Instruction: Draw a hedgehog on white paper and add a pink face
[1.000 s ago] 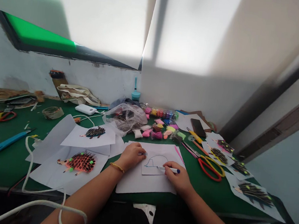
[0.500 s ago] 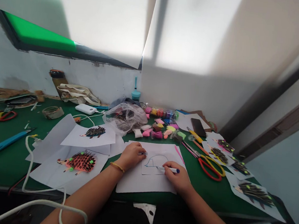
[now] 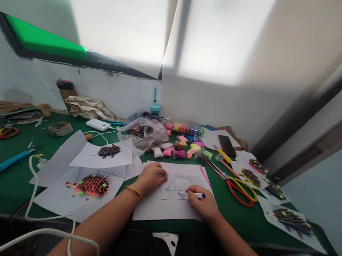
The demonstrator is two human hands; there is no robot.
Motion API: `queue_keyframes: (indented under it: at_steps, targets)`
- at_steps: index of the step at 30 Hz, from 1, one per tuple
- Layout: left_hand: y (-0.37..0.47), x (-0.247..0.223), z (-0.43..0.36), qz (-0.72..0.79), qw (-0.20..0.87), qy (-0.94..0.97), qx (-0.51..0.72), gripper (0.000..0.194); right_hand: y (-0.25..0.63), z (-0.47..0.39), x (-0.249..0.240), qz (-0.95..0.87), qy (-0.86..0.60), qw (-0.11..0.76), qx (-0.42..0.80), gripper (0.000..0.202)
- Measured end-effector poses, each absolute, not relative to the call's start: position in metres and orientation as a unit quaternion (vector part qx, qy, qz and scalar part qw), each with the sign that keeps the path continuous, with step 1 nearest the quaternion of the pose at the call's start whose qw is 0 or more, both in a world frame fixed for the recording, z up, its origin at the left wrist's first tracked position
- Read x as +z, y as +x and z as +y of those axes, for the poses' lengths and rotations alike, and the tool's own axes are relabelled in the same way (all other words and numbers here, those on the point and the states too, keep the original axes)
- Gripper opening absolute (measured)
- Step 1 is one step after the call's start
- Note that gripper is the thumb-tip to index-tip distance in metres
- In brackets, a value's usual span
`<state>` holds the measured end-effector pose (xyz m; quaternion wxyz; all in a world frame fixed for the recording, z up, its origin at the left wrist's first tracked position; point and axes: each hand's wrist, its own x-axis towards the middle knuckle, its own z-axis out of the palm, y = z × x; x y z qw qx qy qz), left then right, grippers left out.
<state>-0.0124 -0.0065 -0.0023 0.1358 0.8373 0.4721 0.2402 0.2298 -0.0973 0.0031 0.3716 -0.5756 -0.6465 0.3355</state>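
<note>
My right hand [image 3: 202,202] is closed around a white marker [image 3: 193,194] with a dark blue end, its tip touching a small sheet of paper [image 3: 171,196]. Blue lines on that sheet form a domed outline with a pointed left side. The small sheet lies on larger white paper [image 3: 153,211]. My left hand [image 3: 151,178], with a yellow bangle at the wrist, rests at the sheet's upper left. Its fingers pinch a small pale piece [image 3: 162,175], too small to name surely. A pink strip [image 3: 205,176] lies on the paper's right edge.
Right of the paper are red-and-yellow scissors [image 3: 241,188], a phone [image 3: 226,145] and several hedgehog pictures [image 3: 292,221]. Small coloured clay packets [image 3: 180,154] and a plastic bag [image 3: 144,133] lie behind. On the left are more hedgehog pictures [image 3: 90,184], a white cable [image 3: 31,194] and a blue cutter [image 3: 6,163].
The marker tip has shifted slightly down and left, and a short blue stroke now shows beneath the outline. My left hand stays in place.
</note>
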Motion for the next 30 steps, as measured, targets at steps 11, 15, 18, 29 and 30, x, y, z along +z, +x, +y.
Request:
queue_keyframes:
  at_steps: [11,15,18,29,30]
  targets:
    - [-0.0125,-0.0018,-0.0067,0.470,0.136,0.839,0.240,0.018,0.2293,-0.0981,0.0043,-0.633,-0.584,0.383,0.335,0.024]
    - [-0.0122,-0.0005,-0.0072,0.472,0.137,0.838,0.238,0.017,0.2305,-0.0969,0.0016,-0.636,-0.586,0.380,0.330,0.024]
    - [-0.0119,-0.0001,-0.0074,0.476,0.137,0.836,0.237,0.017,0.2307,-0.0966,0.0002,-0.632,-0.588,0.384,0.328,0.024]
    - [-0.0124,-0.0013,-0.0071,0.475,0.139,0.836,0.239,0.017,0.2293,-0.0973,0.0033,-0.631,-0.586,0.388,0.327,0.023]
    - [-0.0123,-0.0009,-0.0072,0.476,0.140,0.835,0.238,0.017,0.2294,-0.0971,0.0029,-0.631,-0.586,0.389,0.327,0.023]
